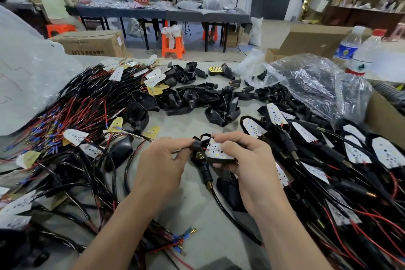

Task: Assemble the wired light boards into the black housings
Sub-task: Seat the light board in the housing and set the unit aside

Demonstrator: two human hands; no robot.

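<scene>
Both hands hold one unit just above the table's middle. My right hand [247,160] grips a black housing [221,161], its thumb pressing on the white light board [215,149] that lies in it. My left hand [162,160] pinches the housing's black stem end [196,144], where red and black wires leave the board. The unit's black cable [221,201] trails down toward me. A heap of wired light boards [72,114] lies at the left. Empty black housings [197,98] are piled in the middle. Several assembled units [328,151] lie at the right.
A clear plastic bag [306,85] with more black parts sits at the back right, beside two water bottles [355,50]. Cardboard boxes [385,116] edge the table on the right. A big white bag [28,76] fills the left. People work at a far table [140,12].
</scene>
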